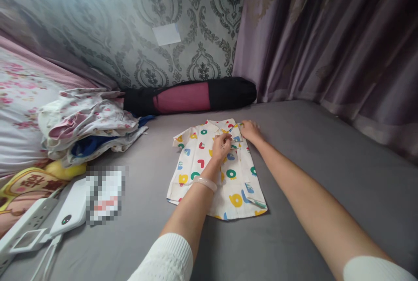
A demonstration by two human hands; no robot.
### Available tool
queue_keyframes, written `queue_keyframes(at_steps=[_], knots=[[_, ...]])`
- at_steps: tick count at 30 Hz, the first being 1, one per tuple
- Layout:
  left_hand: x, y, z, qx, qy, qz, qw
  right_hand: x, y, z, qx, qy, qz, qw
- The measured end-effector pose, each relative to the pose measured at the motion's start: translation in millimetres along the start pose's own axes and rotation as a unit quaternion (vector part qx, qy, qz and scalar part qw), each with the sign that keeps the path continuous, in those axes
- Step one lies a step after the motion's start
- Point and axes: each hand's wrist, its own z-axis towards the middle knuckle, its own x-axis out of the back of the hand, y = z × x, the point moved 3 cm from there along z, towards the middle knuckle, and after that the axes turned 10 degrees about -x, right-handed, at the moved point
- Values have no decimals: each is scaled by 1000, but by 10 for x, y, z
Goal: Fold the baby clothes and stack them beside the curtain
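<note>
A small white short-sleeved shirt (202, 163) with colourful letter-like prints lies spread on the grey bed sheet, its collar pointing away from me. My left hand (223, 145), a pale bangle on its wrist, rests on the upper front below the collar with fingers curled together on the cloth. At the shoulder on the right, my right hand (251, 130) has its fingers bent over the shirt's edge. The sleeve on that side is turned in over the front, while the left sleeve (184, 137) sticks outward. Fingertips of both hands are partly hidden.
A pile of clothes (94, 120) lies at the left, near a yellow plush item (29, 185). Closer are a white power bank (73, 207), cables and a power strip (31, 224). A black and maroon long bag (183, 97) lies along the wall; curtains (310, 33) hang right.
</note>
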Motion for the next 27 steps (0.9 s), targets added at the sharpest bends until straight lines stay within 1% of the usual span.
queue_keyframes(at_steps=[2, 3, 5, 7, 10, 12, 15, 17, 18, 20, 23, 25, 27], knots=[[33, -16, 4, 10, 38, -8, 999, -40, -155, -110, 26, 61, -2, 998], [53, -31, 5, 19, 62, -12, 998, -85, -236, -169, 44, 70, -7, 997], [90, -68, 5, 42, 103, -18, 994, -196, -366, -272, 71, 62, -23, 995], [113, -104, 6, 60, 129, -27, 989, -295, -430, -345, 67, 39, -38, 996], [120, -147, 13, 74, 146, -43, 986, -380, -431, -399, 34, 8, -49, 998], [110, -170, 23, 79, 148, -54, 984, -401, -415, -410, 23, 2, -55, 998], [100, -198, 37, 86, 153, -66, 982, -416, -407, -408, 20, 14, -65, 998], [107, -204, 28, 95, 145, -67, 983, -432, -407, -402, 17, 20, -71, 997], [117, -199, 13, 100, 131, -64, 984, -442, -406, -398, 17, 21, -73, 997], [157, -167, -46, 105, 81, -42, 990, -460, -402, -388, 18, 22, -69, 997], [287, -63, -214, 88, -27, 31, 995, -461, -386, -362, 30, 28, -53, 998], [423, 30, -371, 54, -109, 85, 989, -449, -371, -347, 40, 17, -41, 998], [599, 127, -557, -1, -182, 129, 975, -431, -358, -349, 51, -4, -33, 998]])
